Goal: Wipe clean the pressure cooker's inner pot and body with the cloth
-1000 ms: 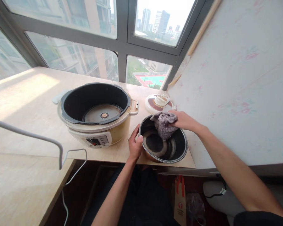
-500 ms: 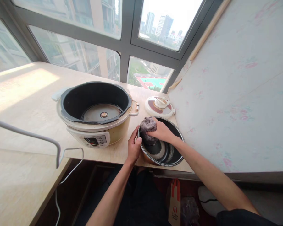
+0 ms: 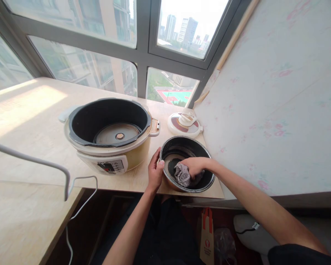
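A dark inner pot stands on the wooden counter near its front edge. My left hand grips the pot's left rim, thumb on the edge. My right hand reaches down inside the pot and presses a crumpled grey cloth against the near inside wall, fingers closed on it. To the left sits the open cream rice cooker body, its heating plate showing.
A round white lid lies behind the pot by the wall. A white cable hangs off the counter's edge at the left. A paper bag stands on the floor below. Windows run behind the counter.
My right hand has moved the cloth from the pot's far rim, across the left side, down to the near inside bottom. The left hand has kept its grip on the rim.
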Tool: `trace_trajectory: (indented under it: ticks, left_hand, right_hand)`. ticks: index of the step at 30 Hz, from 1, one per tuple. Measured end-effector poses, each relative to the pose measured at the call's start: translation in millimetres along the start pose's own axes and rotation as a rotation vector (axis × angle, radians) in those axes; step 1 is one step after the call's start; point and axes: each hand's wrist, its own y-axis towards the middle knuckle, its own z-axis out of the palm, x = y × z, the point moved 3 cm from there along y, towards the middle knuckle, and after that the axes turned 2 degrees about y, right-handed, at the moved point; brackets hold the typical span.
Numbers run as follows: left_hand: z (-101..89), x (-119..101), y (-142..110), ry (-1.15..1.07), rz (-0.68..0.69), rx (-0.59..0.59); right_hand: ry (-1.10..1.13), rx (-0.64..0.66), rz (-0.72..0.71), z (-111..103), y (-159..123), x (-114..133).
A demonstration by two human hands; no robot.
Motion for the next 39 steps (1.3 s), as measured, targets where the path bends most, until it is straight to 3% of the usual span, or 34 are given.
trace_trajectory:
  ticks: [5, 9, 12, 15, 20, 22, 24, 27, 29, 31, 33, 35, 39]
  left_hand:
    - [0.9, -0.4, 0.5, -0.005, -0.014, -0.005]
    - [0.6, -1.8, 0.2, 0.006, -0.015, -0.002]
    - [-0.2, -3.2, -0.3, -0.001, -0.017, 0.019]
    - [-0.8, -6.6, -0.7, 0.021, -0.011, 0.043]
    - [-2.5, -16.3, -0.5, 0.131, 0.004, 0.057]
    - [-3.5, -20.3, -0.1, 0.195, 0.009, 0.077]
    - [-4.8, -24.5, -0.1, 0.275, 0.022, 0.09]
    - [-5.5, -36.7, -3.1, 0.455, 0.112, 0.068]
    - [-2.3, -53.6, -9.4, 0.596, 0.285, 0.019]
    - [8.6, -75.2, -20.2, 0.68, 0.503, 0.067]
    - [27.3, -95.1, -34.1, 0.706, 0.668, 0.298]
    - [47.6, -108.4, -47.7, 0.785, 0.736, 0.553]
    - [73.0, -106.0, -60.5, 1.202, 0.538, 0.823]
  right_hand:
    - [-0.023, -0.312, 0.126, -12.5, 8.3, -21.4]
    - [-0.139, -0.547, 0.216, -16.9, 26.9, -12.0]
    - [-0.191, -0.543, 0.203, -13.8, 39.6, 3.4]
    - [-0.226, -0.472, 0.097, -9.7, 41.1, 18.3]
    - [-0.192, -0.308, -0.169, 0.2, 24.2, 29.9]
    - [-0.061, -0.344, -0.203, 2.5, 12.8, 25.4]
    - [0.144, -0.495, -0.241, 3.7, -1.8, 17.4]
    - [0.589, -0.908, -0.27, 9.3, -28.6, 0.2]
    - [0.933, -1.241, -0.269, 21.1, -46.3, -11.0]
    - [1.235, -1.585, -0.279, 39.2, -62.3, -16.9]
    - [1.404, -1.912, -0.3, 59.4, -77.2, -15.7]
    - [1.425, -2.151, -0.309, 77.3, -91.0, -10.2]
    - [1.379, -2.312, -0.307, 102.7, -112.0, -7.1]
